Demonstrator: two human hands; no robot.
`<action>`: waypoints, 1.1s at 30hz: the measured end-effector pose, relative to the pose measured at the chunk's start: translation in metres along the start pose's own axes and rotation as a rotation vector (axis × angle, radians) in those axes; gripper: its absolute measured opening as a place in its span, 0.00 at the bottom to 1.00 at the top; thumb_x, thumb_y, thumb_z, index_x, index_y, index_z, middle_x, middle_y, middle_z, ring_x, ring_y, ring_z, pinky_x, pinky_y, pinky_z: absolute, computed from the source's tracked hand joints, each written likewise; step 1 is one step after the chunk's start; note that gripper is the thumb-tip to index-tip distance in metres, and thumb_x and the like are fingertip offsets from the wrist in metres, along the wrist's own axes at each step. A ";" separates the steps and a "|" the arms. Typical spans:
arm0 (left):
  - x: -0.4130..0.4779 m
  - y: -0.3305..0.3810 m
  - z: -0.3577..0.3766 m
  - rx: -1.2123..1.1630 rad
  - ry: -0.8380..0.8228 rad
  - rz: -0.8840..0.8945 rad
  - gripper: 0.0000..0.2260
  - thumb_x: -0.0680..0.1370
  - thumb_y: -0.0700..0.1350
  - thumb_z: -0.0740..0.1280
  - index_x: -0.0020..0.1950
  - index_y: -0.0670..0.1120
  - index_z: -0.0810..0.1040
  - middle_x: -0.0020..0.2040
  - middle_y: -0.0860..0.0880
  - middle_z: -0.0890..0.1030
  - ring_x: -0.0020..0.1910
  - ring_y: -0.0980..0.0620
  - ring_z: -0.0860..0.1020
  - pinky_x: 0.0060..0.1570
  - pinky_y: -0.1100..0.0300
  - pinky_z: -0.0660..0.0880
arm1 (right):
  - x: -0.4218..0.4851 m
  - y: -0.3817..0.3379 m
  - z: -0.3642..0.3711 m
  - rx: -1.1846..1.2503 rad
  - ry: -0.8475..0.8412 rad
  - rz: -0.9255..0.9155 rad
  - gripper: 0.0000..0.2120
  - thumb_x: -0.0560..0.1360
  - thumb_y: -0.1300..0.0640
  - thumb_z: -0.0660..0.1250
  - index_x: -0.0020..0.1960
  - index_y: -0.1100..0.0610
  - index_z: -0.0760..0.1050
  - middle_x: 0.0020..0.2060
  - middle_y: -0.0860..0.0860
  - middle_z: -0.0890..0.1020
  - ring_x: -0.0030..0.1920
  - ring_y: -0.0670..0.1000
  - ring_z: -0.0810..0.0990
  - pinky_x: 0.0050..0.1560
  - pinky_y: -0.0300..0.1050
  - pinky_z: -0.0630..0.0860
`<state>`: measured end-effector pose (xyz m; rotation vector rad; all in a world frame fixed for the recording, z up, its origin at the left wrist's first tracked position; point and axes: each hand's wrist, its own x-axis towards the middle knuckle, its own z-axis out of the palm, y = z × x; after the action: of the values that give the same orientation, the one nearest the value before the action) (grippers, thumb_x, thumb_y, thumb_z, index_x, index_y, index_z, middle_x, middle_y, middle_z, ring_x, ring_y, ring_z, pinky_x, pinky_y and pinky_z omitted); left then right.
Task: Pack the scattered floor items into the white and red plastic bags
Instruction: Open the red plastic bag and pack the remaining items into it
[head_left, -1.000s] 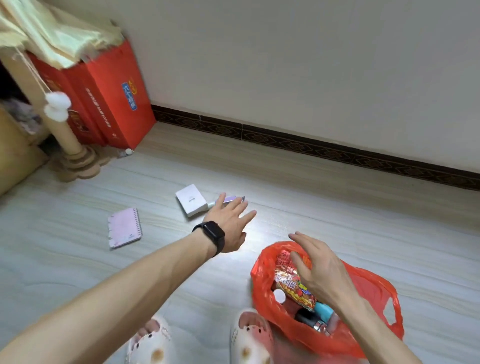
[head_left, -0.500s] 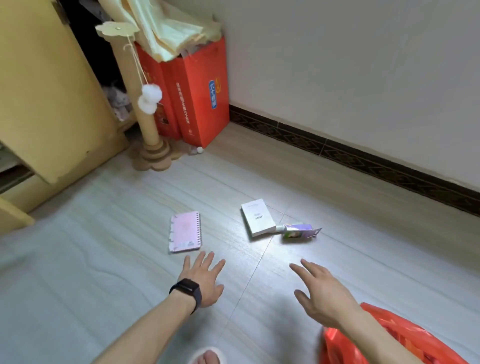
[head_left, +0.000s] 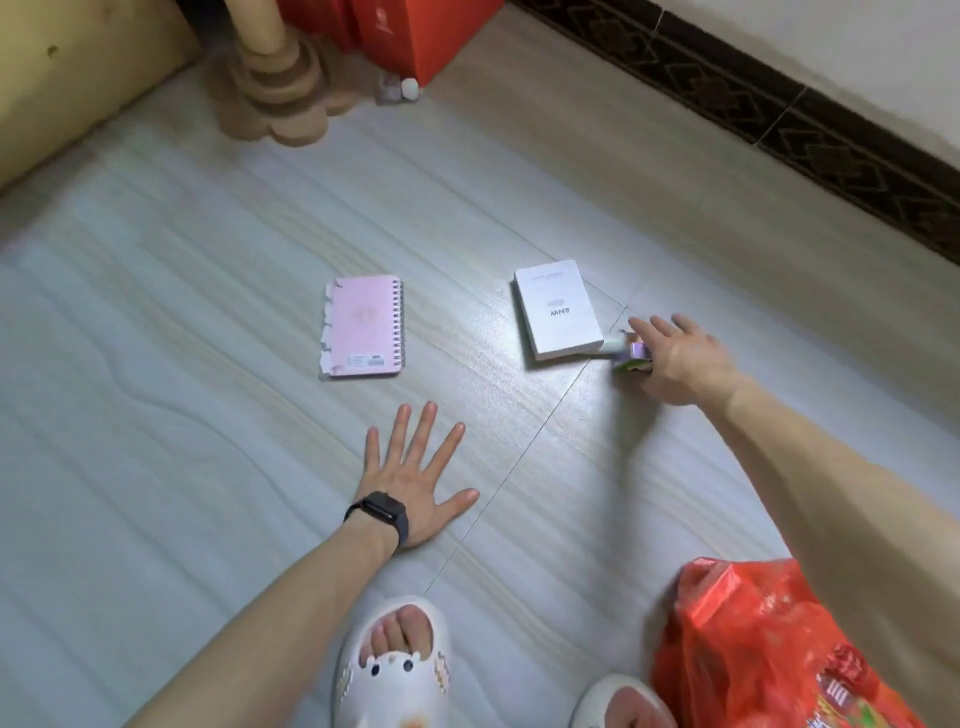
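A pink spiral notebook (head_left: 363, 327) lies flat on the pale floor. To its right is a white box (head_left: 558, 309), and a small purple and white tube (head_left: 626, 353) lies against the box's right corner. My right hand (head_left: 675, 358) rests over the tube with fingers spread, touching it; a firm grip is not visible. My left hand (head_left: 413, 478), with a black watch on the wrist, is pressed flat on the floor below the notebook, fingers apart and holding nothing. The red plastic bag (head_left: 769, 644) stands at the lower right, partly under my right forearm. No white bag is in view.
My feet in white slippers (head_left: 395, 670) are at the bottom edge. A wooden post base (head_left: 275, 88) and red boxes (head_left: 415, 36) stand at the top, with a small bottle (head_left: 400, 89) beside them. A dark skirting board (head_left: 779, 98) runs along the wall.
The view has tipped down and closer to the floor. My right hand reached forward onto the tube beside the white box. My left hand has settled flat on the floor.
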<state>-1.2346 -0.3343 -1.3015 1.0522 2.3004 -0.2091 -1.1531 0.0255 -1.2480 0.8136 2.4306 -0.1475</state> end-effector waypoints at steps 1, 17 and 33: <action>0.001 -0.001 0.001 0.002 -0.003 -0.005 0.36 0.72 0.75 0.38 0.70 0.63 0.21 0.69 0.52 0.18 0.69 0.45 0.19 0.69 0.37 0.28 | 0.002 -0.003 0.007 0.036 0.013 0.010 0.28 0.77 0.53 0.62 0.75 0.45 0.59 0.72 0.52 0.67 0.71 0.60 0.63 0.66 0.56 0.69; -0.032 0.024 -0.065 -0.990 -0.089 -0.065 0.33 0.72 0.66 0.68 0.74 0.57 0.66 0.67 0.53 0.76 0.67 0.56 0.73 0.62 0.61 0.70 | -0.159 -0.082 0.068 0.465 -0.007 -0.233 0.26 0.72 0.43 0.70 0.65 0.49 0.67 0.54 0.50 0.75 0.52 0.55 0.77 0.50 0.50 0.73; -0.184 0.166 -0.199 -0.991 -0.121 0.494 0.12 0.78 0.55 0.67 0.58 0.51 0.74 0.50 0.52 0.85 0.47 0.54 0.84 0.47 0.55 0.74 | -0.414 -0.038 0.014 1.483 0.447 0.141 0.14 0.71 0.53 0.76 0.53 0.44 0.77 0.40 0.45 0.84 0.39 0.45 0.81 0.42 0.43 0.78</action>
<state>-1.1093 -0.2658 -1.0182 0.9516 1.5954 0.9335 -0.8981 -0.2245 -1.0356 1.6921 2.3099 -2.0228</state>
